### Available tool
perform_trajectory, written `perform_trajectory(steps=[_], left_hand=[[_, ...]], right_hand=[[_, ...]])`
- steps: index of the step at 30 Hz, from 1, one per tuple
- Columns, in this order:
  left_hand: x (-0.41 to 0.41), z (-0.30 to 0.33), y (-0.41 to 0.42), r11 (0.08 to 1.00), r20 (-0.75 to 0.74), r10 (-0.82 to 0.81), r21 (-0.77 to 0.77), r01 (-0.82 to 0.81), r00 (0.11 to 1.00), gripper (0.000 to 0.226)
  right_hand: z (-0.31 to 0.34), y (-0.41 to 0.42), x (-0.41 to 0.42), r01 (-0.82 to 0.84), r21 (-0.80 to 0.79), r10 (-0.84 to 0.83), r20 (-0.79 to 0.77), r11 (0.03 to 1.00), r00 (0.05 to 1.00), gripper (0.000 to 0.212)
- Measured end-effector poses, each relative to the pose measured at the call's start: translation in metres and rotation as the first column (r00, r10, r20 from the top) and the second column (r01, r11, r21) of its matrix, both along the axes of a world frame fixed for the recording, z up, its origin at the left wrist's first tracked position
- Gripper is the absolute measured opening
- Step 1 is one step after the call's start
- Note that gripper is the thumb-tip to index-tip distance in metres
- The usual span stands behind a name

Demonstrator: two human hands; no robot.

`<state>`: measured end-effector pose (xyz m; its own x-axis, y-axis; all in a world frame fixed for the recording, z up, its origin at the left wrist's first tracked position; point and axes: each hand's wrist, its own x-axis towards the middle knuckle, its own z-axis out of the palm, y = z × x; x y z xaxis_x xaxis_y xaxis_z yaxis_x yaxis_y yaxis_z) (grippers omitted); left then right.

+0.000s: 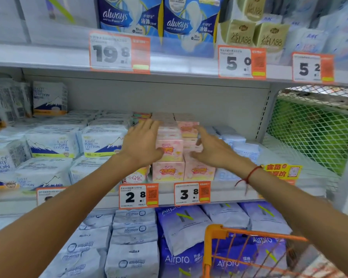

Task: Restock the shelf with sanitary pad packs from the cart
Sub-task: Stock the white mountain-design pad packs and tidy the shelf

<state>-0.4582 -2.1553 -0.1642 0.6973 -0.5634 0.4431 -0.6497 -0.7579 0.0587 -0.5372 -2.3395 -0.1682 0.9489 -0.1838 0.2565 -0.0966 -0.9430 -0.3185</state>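
Left grip [143,144]: fingers straight, flat against pink pack stack [169,146], left side.
Right grip [213,149]: fingers straight, at stack's right side.
Stack: between both, on shelf [165,190].

Open space lies above the pink packs [169,149], under the upper shelf [169,75]. White packs [100,143] crowd their left, pale blue packs [239,145] their right; the cart [215,233] blocks the shelf's lower right.

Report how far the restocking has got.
Done: pink packs already stand stacked on the middle shelf. In hand: left hand and right hand press either side of that stack. Left: the orange cart still holds Airpro packs.
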Motion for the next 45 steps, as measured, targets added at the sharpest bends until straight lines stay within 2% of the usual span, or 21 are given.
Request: perform_trajectory(steps=[3, 6, 8, 11, 14, 20, 23, 26, 28, 30, 32, 34, 37, 40, 45], left_hand=[[-0.021, 0.008, -0.02, 0.991, 0.12, -0.106, -0.068, 0.115, 0.987, 0.06], [-0.033, 0.011, -0.057, 0.97, 0.179, -0.239, -0.008, 0.244, 0.955, 0.048], [-0.034, 0.004, -0.087, 0.953, 0.148, -0.301, 0.081, 0.292, 0.942, 0.048], [-0.031, -0.014, -0.132, 0.91, -0.002, -0.341, 0.249, 0.33, 0.94, 0.061], [-0.025, -0.03, -0.159, 0.855, -0.122, -0.328, 0.383, 0.35, 0.937, 0.069], [-0.005, -0.04, -0.157, 0.893, -0.021, -0.299, 0.347, 0.288, 0.954, 0.062], [-0.001, -0.036, -0.154, 0.906, -0.064, -0.27, 0.32, 0.276, 0.961, 0.062], [0.0, -0.029, -0.16, 0.886, -0.11, -0.291, 0.344, 0.312, 0.95, 0.062], [0.001, -0.021, -0.163, 0.873, -0.187, -0.304, 0.338, 0.352, 0.934, 0.069], [0.001, -0.014, -0.168, 0.874, -0.292, -0.268, 0.328, 0.359, 0.918, 0.09], [0.003, -0.013, -0.173, 0.868, -0.367, -0.185, 0.375, 0.327, 0.911, 0.106], [0.006, -0.016, -0.176, 0.849, -0.42, -0.128, 0.422, 0.318, 0.898, 0.106], [0.012, -0.019, -0.178, 0.85, -0.482, -0.126, 0.399, 0.345, 0.867, 0.1], [0.013, -0.022, -0.178, 0.859, -0.476, -0.146, 0.374, 0.35, 0.867, 0.099], [0.016, -0.026, -0.181, 0.871, -0.442, -0.146, 0.368, 0.327, 0.885, 0.1]], right_hand=[[0.021, -0.053, -0.027, 0.121, -0.046, -0.122, -0.015, 0.992, 0.992, 0.051], [0.03, -0.098, -0.051, 0.148, -0.087, -0.153, -0.052, 0.985, 0.987, 0.037], [0.02, -0.112, -0.057, 0.14, -0.152, -0.157, -0.11, 0.978, 0.981, 0.045], [-0.012, -0.124, -0.055, 0.158, -0.241, -0.208, -0.197, 0.958, 0.958, 0.066], [-0.04, -0.128, -0.046, 0.172, -0.265, -0.223, -0.176, 0.949, 0.959, 0.065], [-0.045, -0.117, -0.023, 0.141, -0.453, -0.2, -0.087, 0.88, 0.976, 0.055], [-0.04, -0.114, -0.013, 0.107, -0.395, -0.173, -0.135, 0.912, 0.976, 0.054], [-0.011, -0.136, -0.018, 0.085, -0.173, -0.129, -0.26, 0.981, 0.957, 0.052], [0.015, -0.158, -0.021, 0.184, -0.101, -0.2, -0.181, 0.978, 0.963, 0.05], [0.028, -0.176, -0.018, 0.296, -0.142, -0.318, -0.161, 0.944, 0.934, 0.066], [0.021, -0.18, -0.005, 0.311, -0.17, -0.351, -0.314, 0.935, 0.882, 0.091], [0.004, -0.185, 0.011, 0.294, -0.172, -0.339, -0.402, 0.94, 0.85, 0.1], [-0.013, -0.202, 0.025, 0.193, -0.23, -0.27, -0.381, 0.954, 0.884, 0.085], [-0.015, -0.214, 0.026, 0.101, -0.177, -0.162, -0.372, 0.979, 0.914, 0.076], [-0.027, -0.214, 0.042, 0.116, -0.175, -0.159, -0.254, 0.978, 0.954, 0.074]])
